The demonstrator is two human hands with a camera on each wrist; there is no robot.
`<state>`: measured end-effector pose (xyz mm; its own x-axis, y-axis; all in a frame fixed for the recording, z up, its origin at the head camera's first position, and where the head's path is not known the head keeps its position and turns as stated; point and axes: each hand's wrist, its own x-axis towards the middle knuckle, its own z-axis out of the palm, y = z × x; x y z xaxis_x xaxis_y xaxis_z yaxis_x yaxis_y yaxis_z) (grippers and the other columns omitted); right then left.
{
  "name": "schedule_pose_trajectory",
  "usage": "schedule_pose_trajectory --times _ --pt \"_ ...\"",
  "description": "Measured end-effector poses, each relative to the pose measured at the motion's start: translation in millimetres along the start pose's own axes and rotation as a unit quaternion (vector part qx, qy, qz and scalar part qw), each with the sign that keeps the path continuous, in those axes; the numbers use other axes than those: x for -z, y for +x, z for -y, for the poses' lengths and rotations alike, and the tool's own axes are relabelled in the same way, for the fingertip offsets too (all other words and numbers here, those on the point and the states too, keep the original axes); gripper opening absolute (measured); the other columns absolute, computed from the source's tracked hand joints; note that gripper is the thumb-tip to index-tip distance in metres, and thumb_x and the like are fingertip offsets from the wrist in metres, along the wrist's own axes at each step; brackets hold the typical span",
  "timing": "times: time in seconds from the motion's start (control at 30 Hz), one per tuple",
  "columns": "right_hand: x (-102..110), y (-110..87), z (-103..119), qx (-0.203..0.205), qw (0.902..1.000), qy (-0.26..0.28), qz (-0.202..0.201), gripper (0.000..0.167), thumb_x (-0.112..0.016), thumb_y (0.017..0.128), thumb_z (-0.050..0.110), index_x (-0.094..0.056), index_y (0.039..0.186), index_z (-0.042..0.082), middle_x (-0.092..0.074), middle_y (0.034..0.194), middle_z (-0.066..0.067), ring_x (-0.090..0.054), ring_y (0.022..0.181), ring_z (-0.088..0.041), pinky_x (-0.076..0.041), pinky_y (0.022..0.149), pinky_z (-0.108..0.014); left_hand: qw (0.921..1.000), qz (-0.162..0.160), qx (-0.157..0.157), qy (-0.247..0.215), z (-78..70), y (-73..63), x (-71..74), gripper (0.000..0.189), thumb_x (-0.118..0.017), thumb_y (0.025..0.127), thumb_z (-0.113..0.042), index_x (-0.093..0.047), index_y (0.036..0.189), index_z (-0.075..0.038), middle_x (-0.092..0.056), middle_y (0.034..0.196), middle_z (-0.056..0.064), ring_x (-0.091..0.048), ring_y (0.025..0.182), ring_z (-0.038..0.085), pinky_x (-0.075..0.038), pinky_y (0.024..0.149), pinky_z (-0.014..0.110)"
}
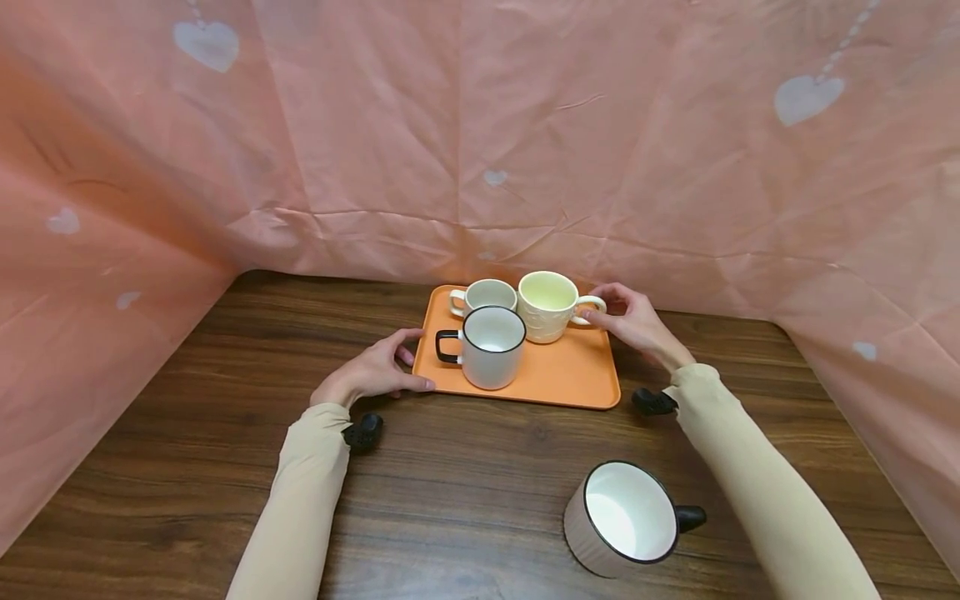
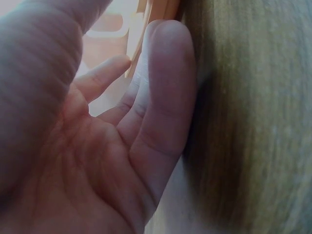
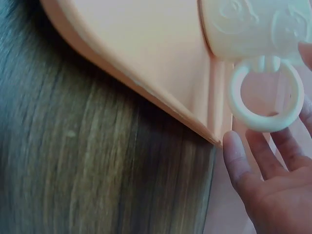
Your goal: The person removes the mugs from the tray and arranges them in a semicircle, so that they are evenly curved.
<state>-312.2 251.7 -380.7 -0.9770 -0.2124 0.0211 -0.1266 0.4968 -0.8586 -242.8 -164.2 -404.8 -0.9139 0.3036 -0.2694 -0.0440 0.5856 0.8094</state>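
L hand (image 1: 375,367), spread wide, touches orange tray (image 1: 566,375) at L; R hand (image 1: 637,323), fingers parted, is at handle (image 3: 268,125) of cream embossed mug (image 1: 545,322), w/ black-rimmed white mug (image 1: 491,367) adj.

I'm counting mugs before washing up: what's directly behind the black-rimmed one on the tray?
A light grey mug stands behind the black-rimmed mug; its rim, handle and part of its inside show. Its lower front and base are covered.
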Motion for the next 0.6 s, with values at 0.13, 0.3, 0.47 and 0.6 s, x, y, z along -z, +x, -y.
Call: schedule_pose_trajectory --times 0.13,0.3,0.47,0.6 --pt "1 -2.3 2 -0.006 0.9996 0.023 0.016 0.045 -0.074 0.095 0.017 -0.052 0.128 -0.004 -0.062 0.108 -0.006 -0.063 0.091 -0.006 -0.060 0.080 -0.027 1.0000 0.001 -0.004 -0.002 -0.7 -0.8 0.2 0.094 -0.088 0.082 -0.026 -0.033 0.158 -0.018 -0.052 0.118 0.014 -0.057 0.072 0.016 -0.056 0.068 0.029" --pt "-1 -3.2 2 -0.007 0.9987 0.045 0.025 0.039 -0.072 0.096 0.013 -0.051 0.123 -0.005 -0.067 0.097 -0.001 -0.069 0.086 -0.009 -0.063 0.075 -0.033 1.0000 0.000 0.000 -0.003 0.4 -0.4 -0.1 0.094 -0.088 0.082 -0.025 -0.034 0.158 -0.019 -0.052 0.118 0.013 -0.057 0.071 0.016 -0.056 0.067 0.028" --pt "-6 -5.0 3 -0.002 0.9975 0.062 0.034 0.035 -0.070 0.097 0.011 -0.050 0.122 -0.004 -0.064 0.089 0.002 -0.067 0.080 -0.011 -0.063 0.073 -0.036 1.0000 0.000 0.000 -0.001 0.6 -0.1 0.0 0.094 -0.088 0.082 -0.026 -0.034 0.158 -0.019 -0.052 0.118 0.013 -0.058 0.073 0.017 -0.056 0.068 0.029" --pt "-9 -5.8 4 -0.002 0.9974 0.064 0.033 0.036 -0.070 0.096 0.011 -0.050 0.123 -0.004 -0.064 0.087 0.003 -0.065 0.076 -0.010 -0.062 0.071 -0.033 1.0000 0.002 0.000 0.000 0.7 -0.1 0.6 0.094 -0.088 0.082 -0.027 -0.034 0.158 -0.019 -0.052 0.119 0.013 -0.058 0.073 0.017 -0.056 0.068 0.029"
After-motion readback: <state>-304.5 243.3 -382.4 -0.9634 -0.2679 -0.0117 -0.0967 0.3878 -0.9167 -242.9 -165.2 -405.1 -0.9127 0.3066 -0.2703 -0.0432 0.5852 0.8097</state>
